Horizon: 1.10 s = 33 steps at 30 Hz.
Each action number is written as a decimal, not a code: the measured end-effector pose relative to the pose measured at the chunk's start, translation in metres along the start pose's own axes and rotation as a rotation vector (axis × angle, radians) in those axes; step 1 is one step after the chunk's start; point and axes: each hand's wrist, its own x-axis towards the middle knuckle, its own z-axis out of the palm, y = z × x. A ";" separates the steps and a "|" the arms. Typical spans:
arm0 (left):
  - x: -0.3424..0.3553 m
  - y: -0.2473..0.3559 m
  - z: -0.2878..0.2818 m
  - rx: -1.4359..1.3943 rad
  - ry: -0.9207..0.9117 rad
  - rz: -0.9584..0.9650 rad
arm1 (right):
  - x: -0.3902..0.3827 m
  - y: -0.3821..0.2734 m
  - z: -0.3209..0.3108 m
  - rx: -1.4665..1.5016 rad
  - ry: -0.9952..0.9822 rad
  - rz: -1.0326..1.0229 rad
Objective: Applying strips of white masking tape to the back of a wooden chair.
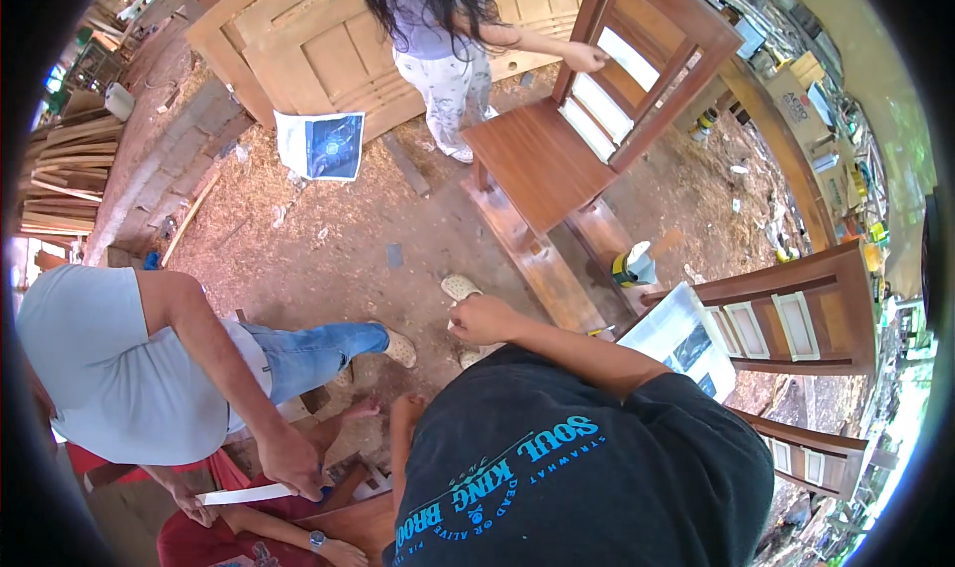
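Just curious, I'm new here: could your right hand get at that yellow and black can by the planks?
Probably yes: the right hand is just left of the can, and only a low wooden plank lies between them.

Door (pixel 542 159) on bench (pixel 532 254) ahead, can (pixel 632 267) right of it, printed sheet (pixel 320 144) far left.

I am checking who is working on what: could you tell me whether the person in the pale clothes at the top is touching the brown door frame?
Yes, that person's hand rests on the upper edge of the brown door frame.
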 end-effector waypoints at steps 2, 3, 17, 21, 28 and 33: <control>-0.003 0.014 -0.018 -0.086 0.007 0.034 | -0.002 0.003 -0.003 0.003 0.013 0.027; -0.004 0.014 -0.018 -0.082 0.011 0.033 | -0.003 0.001 -0.006 0.005 -0.004 0.022; 0.012 -0.017 0.023 -0.076 0.012 -0.013 | 0.000 -0.006 -0.011 -0.012 -0.049 0.000; 0.020 -0.015 0.021 -0.049 -0.018 -0.002 | -0.001 0.002 -0.006 -0.013 -0.059 0.025; 0.031 -0.018 0.019 -0.038 -0.050 -0.004 | 0.008 0.000 -0.008 -0.028 -0.087 0.033; 0.036 -0.029 0.018 -0.023 -0.054 0.011 | 0.017 -0.007 -0.009 -0.036 -0.096 0.002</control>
